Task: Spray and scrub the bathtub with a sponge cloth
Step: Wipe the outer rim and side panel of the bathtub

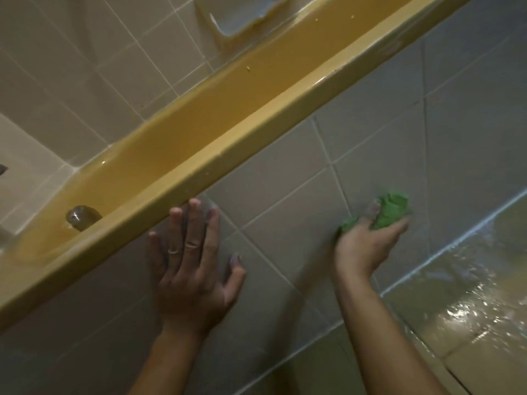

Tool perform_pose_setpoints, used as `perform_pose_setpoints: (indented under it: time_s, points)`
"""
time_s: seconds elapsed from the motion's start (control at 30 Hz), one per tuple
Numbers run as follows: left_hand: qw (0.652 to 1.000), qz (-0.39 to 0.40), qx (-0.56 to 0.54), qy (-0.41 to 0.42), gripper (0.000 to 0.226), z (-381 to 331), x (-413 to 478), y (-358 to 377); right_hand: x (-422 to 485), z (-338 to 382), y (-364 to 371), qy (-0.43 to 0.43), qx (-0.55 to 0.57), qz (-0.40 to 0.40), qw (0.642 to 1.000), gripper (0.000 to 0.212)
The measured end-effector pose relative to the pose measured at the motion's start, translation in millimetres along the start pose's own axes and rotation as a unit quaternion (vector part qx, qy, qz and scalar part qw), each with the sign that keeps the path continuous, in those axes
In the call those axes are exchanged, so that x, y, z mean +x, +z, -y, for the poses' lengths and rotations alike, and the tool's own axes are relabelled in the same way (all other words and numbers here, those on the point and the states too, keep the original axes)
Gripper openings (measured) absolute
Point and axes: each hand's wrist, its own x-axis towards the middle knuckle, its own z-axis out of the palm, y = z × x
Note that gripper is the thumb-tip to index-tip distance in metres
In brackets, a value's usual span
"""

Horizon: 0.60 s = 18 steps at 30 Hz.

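Gripping a crumpled green sponge cloth [390, 209] in the right hand [368, 246], fingers and thumb curled round it, cloth pressed against a grey tiled front panel [285, 195]. Bunched cloth sticking out above and to the left of the knuckles.

Well to the left of that, laid flat on the same panel: the left hand [191, 266], fingers straight and spread, holding nothing, with two thin rings [182, 248] on neighbouring fingers.

Just above the left fingertips, and slanting up past the right hand, the rim of a mustard-yellow glossy bathtub [228, 115]. On its ledge, up and left of the left hand, a dark brown rounded knob [82, 216].

Beyond the tub, beige wall tiles [85, 67] and a recessed soap dish [242, 18].

Below and right of the right hand, shiny wet-looking floor tiles [456, 309], meeting the panel along a pale grout line.
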Motion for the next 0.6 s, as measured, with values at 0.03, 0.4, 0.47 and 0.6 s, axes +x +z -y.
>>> perform_pose_setpoints:
  time_s: [0.03, 0.4, 0.47, 0.6]
  points:
    - [1.000, -0.001, -0.005, -0.004, 0.077, -1.0, -1.7, 0.4, -14.6, 14.6, 2.7, -0.064, 0.000, 0.018, 0.998, 0.071]
    - [0.998, 0.009, -0.067, 0.000, 0.083, 3.2, -6.3, -7.0, -78.4, -38.5, -3.7, -0.147, -0.025, 0.077, 0.986, 0.067]
    - [0.998, 0.018, -0.067, 0.005, 0.084, 3.5, -10.8, -7.7, -53.3, -47.8, -4.5, 0.065, 0.025, 0.012, 0.998, 0.070]
    - [0.997, 0.030, -0.068, 0.018, 0.084, 2.4, -16.1, -8.2, -57.3, -11.6, 8.4, 0.000, 0.011, 0.000, 1.000, 0.063]
